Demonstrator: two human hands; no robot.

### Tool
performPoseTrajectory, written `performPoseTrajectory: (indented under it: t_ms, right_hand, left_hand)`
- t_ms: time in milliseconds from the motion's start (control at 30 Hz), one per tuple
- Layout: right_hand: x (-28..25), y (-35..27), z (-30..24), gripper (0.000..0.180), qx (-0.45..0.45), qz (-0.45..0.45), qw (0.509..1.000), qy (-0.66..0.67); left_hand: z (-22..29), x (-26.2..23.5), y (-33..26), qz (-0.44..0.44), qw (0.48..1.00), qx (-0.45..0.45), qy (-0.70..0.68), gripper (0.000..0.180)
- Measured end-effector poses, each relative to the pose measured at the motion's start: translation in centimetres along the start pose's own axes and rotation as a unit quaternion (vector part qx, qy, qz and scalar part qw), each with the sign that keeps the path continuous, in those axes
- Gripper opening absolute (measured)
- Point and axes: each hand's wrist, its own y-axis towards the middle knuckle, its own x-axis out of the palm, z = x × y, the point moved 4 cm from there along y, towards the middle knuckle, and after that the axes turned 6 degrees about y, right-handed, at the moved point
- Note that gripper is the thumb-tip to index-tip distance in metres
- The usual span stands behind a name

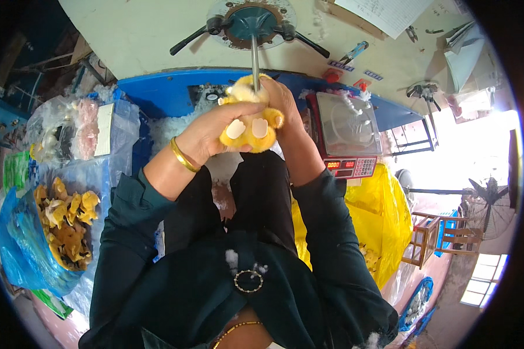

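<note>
A small yellow plush toy (251, 138) with pale foot pads is held between my two hands in front of the machine. My left hand (215, 125), a gold bangle at its wrist, wraps the toy's left side, thumb lying across its belly. On the other side my right hand (282, 102) grips the toy near its head, its fingers partly hidden behind the plush. A thin metal tube (255, 61) runs from the stuffing machine's round nozzle mount (252, 26) down to the toy; its tip is hidden at the plush.
Flat yellow plush skins (67, 224) fill a blue plastic bag (26, 244) at left. On the right stand a digital scale (349, 131) with a red display and a large yellow bag (378, 221). Cutting pliers (354, 53) lie on the machine panel. White fluff is scattered around.
</note>
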Motion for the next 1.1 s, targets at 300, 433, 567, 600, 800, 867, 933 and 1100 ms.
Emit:
performPoseTrajectory:
  t_ms: [300, 433, 567, 600, 800, 867, 933, 1100]
  right_hand:
    - [1.2, -1.6, 5.2, 0.021, 0.014, 0.052, 0.954, 0.296]
    - [-1.4, -5.1, 6.7, 0.029, 0.119, 0.116, 0.968, 0.189]
    - [-9.7, -9.1, 18.6, 0.031, 0.248, 0.294, 0.895, 0.225]
    - [-13.0, -10.8, 21.5, 0.03, 0.264, 0.355, 0.866, 0.232]
    - [-25.0, -21.5, 31.6, 0.062, 0.478, 0.387, 0.777, -0.137]
    - [-22.8, -21.3, 27.0, 0.066, 0.457, 0.422, 0.767, -0.157]
    - [-21.5, -23.7, 24.1, 0.06, 0.376, 0.471, 0.787, -0.129]
    - [-19.4, -27.8, 22.4, 0.056, 0.256, 0.408, 0.81, -0.334]
  left_hand:
    - [-0.8, 1.1, -1.8, -0.034, 0.996, 0.052, 0.058, 0.044]
    - [-3.0, 0.1, -2.1, -0.048, 0.99, 0.018, 0.13, 0.053]
    - [-5.8, -3.3, -2.6, -0.024, 0.996, -0.017, 0.088, 0.045]
    - [-6.1, -4.0, -2.8, -0.021, 0.996, -0.026, 0.082, 0.042]
    - [-7.8, -5.2, -1.8, -0.003, 0.995, -0.031, 0.091, 0.036]
    - [-8.4, -5.9, -2.2, 0.012, 0.996, -0.019, 0.084, 0.034]
    - [-9.2, -6.5, -2.3, 0.019, 0.997, -0.02, 0.07, 0.031]
    - [-11.3, -7.9, -2.8, 0.052, 0.996, -0.043, 0.051, 0.024]
